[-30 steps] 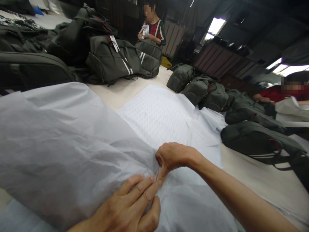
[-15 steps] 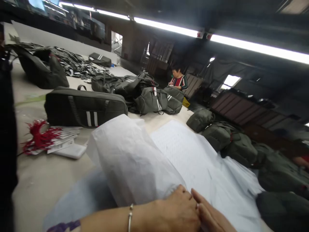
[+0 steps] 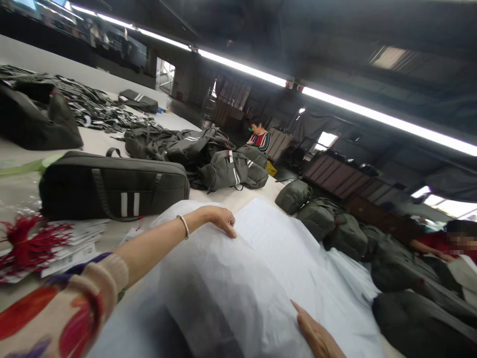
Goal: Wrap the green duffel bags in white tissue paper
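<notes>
A translucent white plastic bag lies puffed up in front of me, and something dark shows dimly through its lower part. My left hand, with a silver bangle on the wrist, is at the bag's far edge, its fingers bent and closed on the film. Lower and to the right, my right hand rests along the bag's right side with its fingers stretched out. Beneath and beyond both hands spreads a stack of flat white plastic bags.
A dark grey bag with two white stripes stands behind, near tags with red strings. Backpacks lie further back. A row of dark bags lines the right edge. One person is far off, another at right.
My left hand has moved away from my right hand, up and left to the bag's far edge. The bag's raised end has come down. The view has shifted right.
</notes>
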Motion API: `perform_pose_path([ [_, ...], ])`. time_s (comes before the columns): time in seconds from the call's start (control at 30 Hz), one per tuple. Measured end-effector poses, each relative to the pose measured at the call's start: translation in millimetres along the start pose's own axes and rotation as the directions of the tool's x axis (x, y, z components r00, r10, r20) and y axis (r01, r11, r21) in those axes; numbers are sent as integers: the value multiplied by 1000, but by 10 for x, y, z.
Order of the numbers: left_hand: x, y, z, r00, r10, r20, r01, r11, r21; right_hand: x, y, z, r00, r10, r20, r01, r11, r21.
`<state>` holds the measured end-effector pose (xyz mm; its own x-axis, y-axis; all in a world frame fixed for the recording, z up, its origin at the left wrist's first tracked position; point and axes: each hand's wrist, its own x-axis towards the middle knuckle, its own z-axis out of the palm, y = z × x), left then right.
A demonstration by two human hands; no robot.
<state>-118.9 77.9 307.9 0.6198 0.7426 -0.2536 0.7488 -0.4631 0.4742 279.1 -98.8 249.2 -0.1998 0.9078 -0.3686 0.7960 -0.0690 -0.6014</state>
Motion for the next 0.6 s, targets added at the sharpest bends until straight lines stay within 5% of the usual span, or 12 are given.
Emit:
perform_pose_path([
  [0.23, 187, -319, 55, 995, 66, 76, -47, 973, -225, 22, -94, 3, 998, 50, -30, -51, 998, -43],
  [0.37, 224, -275, 112, 996, 45, 81, -27, 976, -216, -78, -68, -115, 974, 83, -211, -80, 997, 23],
  [0.47, 174, -231, 199, 992, 87, 90, -70, 981, -179, -459, 130, -402, 860, 129, -494, -52, 985, 166],
  [0.6, 250, -260, 419, 994, 78, -82, -87, 989, -116, -1361, 1000, -709, 576, 387, -720, -113, 910, 399],
])
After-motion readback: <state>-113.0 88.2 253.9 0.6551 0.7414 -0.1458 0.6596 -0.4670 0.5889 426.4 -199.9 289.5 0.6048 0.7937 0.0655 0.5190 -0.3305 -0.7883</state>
